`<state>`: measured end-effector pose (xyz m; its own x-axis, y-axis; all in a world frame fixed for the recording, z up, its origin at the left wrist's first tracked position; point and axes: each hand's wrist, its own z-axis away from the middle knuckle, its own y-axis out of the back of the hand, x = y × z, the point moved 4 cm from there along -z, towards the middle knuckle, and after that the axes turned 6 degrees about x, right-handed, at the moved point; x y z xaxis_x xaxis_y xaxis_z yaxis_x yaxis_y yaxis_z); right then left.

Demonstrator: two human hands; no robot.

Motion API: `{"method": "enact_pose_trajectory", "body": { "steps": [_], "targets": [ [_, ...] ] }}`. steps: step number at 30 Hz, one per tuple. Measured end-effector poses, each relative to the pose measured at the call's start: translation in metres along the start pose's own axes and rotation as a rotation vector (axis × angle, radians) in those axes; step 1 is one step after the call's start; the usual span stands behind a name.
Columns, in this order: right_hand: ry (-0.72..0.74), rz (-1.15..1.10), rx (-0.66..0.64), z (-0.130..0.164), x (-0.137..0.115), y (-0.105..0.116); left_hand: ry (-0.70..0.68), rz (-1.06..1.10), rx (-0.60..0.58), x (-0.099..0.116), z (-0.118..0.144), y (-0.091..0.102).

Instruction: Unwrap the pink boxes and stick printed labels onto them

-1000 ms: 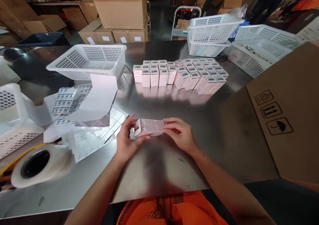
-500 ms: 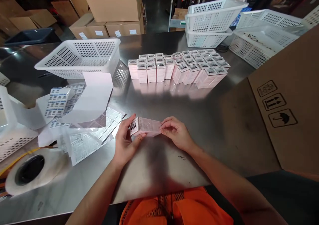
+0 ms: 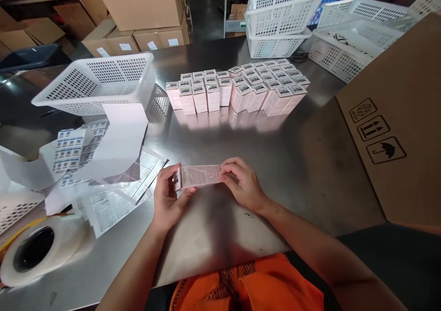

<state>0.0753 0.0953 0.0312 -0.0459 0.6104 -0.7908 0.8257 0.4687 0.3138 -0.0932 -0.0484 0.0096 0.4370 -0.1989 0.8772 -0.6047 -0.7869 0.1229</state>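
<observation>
Pink carton: slim, film-wrapped, barcode label on end.

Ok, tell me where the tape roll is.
The tape roll lies at the head view's lower left, on the steel table, just below the label sheets.

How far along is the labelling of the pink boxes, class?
Done: many upright pink boxes with barcode labels on top stand in rows on the steel table. In hand: the left hand and right hand hold one box sideways. Left: unclear; unused label sheets remain.
</observation>
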Motion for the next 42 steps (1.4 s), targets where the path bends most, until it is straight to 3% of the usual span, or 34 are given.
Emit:
{"method": "enact_pose_trajectory", "body": {
  "steps": [3,6,11,16,19,24,28,32,37,39,42],
  "targets": [
    [0.124,0.021,0.038,0.002,-0.012,0.006,0.162,0.063,0.083,-0.010,-0.005,0.002],
    [0.072,-0.018,0.080,0.002,-0.013,0.011,0.223,0.078,0.149,-0.014,-0.014,0.007],
    [-0.150,-0.205,0.015,-0.002,0.006,0.009,0.170,0.134,0.093,-0.003,-0.017,0.009],
    [-0.032,-0.198,-0.037,-0.007,0.005,0.008,0.279,0.210,0.031,-0.003,-0.005,0.003],
    [0.020,-0.144,0.011,-0.008,0.001,0.012,0.447,0.319,0.000,-0.008,-0.001,-0.005],
    [-0.032,-0.099,0.033,-0.004,-0.004,0.013,0.864,0.520,-0.095,-0.010,0.007,-0.024],
    [-0.070,-0.109,-0.005,0.002,-0.004,0.008,1.035,0.583,-0.112,-0.012,0.010,-0.029],
    [-0.051,-0.221,0.026,0.001,-0.004,0.010,1.032,0.601,-0.020,-0.019,0.007,-0.024],
    [0.173,0.001,-0.034,0.000,-0.015,0.007,0.997,0.531,0.014,-0.022,0.004,-0.019],
    [0.146,0.016,0.011,0.002,-0.014,0.006,0.988,0.517,-0.006,-0.020,0.006,-0.019],
    [-0.036,-0.016,0.094,0.003,-0.006,0.008,0.885,0.493,-0.089,-0.012,0.008,-0.022]
  ]
}}
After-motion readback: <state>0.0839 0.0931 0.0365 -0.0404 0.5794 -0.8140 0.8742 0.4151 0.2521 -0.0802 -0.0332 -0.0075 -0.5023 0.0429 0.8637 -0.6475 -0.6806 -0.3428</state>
